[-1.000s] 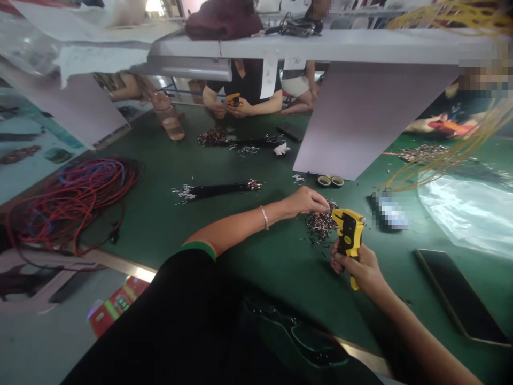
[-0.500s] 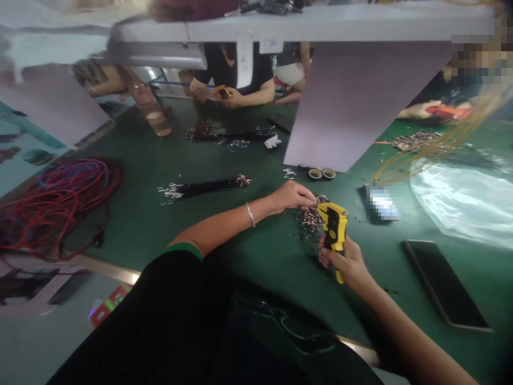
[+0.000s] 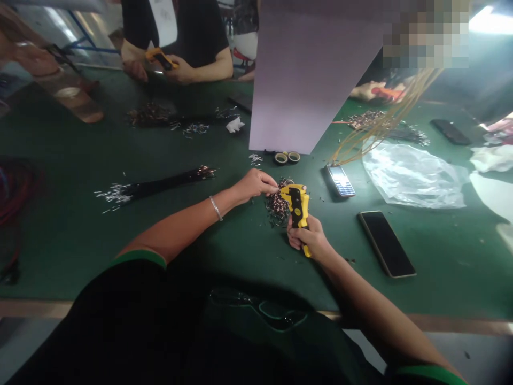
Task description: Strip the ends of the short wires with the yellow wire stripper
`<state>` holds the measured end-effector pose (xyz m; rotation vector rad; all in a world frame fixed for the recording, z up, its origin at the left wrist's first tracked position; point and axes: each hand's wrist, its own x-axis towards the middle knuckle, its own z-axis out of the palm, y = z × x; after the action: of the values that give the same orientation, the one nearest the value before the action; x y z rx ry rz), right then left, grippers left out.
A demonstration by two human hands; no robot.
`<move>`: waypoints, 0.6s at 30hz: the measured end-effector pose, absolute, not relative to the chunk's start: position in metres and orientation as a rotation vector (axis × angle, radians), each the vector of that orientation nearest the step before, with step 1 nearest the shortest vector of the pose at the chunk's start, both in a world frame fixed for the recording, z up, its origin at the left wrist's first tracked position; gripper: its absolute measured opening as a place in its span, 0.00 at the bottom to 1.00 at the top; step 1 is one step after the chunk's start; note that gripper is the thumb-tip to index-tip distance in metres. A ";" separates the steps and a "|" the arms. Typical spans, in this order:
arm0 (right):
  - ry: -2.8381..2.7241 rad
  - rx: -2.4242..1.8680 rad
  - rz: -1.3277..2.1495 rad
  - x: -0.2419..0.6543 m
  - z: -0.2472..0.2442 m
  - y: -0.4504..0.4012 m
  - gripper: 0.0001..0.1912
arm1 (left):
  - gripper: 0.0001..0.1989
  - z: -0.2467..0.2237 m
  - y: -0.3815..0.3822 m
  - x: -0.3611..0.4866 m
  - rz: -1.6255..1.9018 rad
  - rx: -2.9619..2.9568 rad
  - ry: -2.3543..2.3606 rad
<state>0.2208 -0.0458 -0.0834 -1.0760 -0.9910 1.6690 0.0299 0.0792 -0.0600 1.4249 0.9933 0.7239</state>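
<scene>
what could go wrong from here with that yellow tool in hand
The left hand's grip is right by the head of the yellow tool, so it might get nipped. The pile of small bits lies loose close by; a brush could scatter it. The right forearm passes near the black-screened phone and might nudge it.

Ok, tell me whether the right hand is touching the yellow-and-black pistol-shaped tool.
Touching: the head view shows the right hand wrapped around the lower part of the yellow-and-black pistol-shaped tool.
</scene>
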 end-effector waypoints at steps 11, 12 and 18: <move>-1.022 -1.087 1.557 0.228 -0.081 -0.053 0.14 | 0.06 -0.056 0.075 0.022 0.784 1.393 1.092; -1.038 -1.094 1.533 0.229 -0.079 -0.053 0.14 | 0.06 -0.055 0.075 0.021 0.798 1.383 1.103; -1.099 -1.102 1.447 0.232 -0.067 -0.054 0.17 | 0.04 -0.045 0.069 0.021 0.823 1.380 1.139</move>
<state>0.2324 -0.0537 -0.0667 -1.1021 -1.0991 1.4468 0.0209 0.0690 -0.0455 1.3800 1.1389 0.8234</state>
